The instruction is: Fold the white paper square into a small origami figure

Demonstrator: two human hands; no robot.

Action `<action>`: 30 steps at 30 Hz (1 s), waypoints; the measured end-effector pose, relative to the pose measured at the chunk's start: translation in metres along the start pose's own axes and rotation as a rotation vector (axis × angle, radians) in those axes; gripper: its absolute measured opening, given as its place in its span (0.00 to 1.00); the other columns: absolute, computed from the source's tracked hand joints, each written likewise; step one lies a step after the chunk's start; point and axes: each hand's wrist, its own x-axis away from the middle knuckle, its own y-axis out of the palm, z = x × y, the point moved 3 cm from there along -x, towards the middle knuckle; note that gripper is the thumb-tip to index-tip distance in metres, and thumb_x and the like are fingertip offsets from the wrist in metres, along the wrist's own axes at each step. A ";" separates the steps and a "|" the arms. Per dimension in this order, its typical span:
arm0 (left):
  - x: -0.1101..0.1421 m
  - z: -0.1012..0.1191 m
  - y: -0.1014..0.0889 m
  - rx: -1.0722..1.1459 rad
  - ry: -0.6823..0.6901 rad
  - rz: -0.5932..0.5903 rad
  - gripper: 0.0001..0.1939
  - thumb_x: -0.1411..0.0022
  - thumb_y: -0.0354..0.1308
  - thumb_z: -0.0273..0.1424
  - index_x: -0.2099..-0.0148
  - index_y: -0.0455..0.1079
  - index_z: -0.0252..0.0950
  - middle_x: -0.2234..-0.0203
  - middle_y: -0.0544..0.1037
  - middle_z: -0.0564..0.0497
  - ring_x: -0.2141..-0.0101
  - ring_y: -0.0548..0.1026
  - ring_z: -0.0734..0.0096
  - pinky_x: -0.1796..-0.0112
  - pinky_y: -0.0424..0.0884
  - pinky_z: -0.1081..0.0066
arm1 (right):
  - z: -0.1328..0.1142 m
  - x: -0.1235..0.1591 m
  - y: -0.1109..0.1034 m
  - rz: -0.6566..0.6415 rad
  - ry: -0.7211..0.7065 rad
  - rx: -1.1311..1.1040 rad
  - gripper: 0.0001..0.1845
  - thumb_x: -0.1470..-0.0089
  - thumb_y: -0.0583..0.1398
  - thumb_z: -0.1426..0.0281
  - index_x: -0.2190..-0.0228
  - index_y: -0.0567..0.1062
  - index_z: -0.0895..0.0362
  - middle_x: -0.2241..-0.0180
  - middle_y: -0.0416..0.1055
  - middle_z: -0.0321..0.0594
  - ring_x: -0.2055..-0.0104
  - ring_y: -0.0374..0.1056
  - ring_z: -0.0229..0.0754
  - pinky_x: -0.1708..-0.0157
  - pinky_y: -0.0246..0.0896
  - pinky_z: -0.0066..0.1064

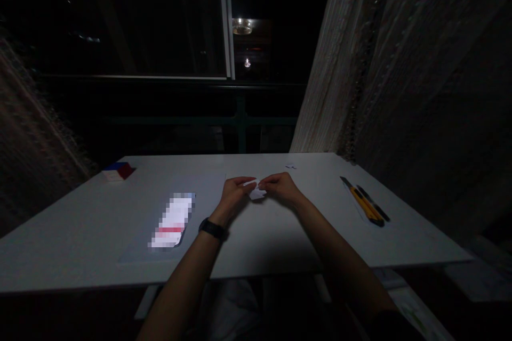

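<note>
- One blue, red and pale cube [117,171] sits at the far left of the desk [72,234].
- A lit phone [174,221] lies nearer, left of the arms.
- The left hand [235,193] pinches the left side of a small white paper [256,193].
- That paper, mid-desk between both hands, looks partly folded; it is not yet set down, and how much work is left cannot be told.
- The right hand [282,186] pinches its right side.
- Small scraps [290,166] lie beyond, perhaps already cut off.
- A yellow cutter [363,203] and a dark pen [373,203] lie untouched at right.
</note>
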 end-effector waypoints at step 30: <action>0.000 0.000 0.001 0.031 -0.003 -0.047 0.25 0.63 0.68 0.29 0.59 0.73 0.26 0.75 0.78 0.43 0.76 0.74 0.66 0.71 0.70 0.67 | 0.007 -0.002 0.005 0.161 -0.013 0.017 0.15 0.65 0.65 0.60 0.80 0.75 0.60 0.81 0.69 0.36 0.78 0.62 0.36 0.76 0.56 0.29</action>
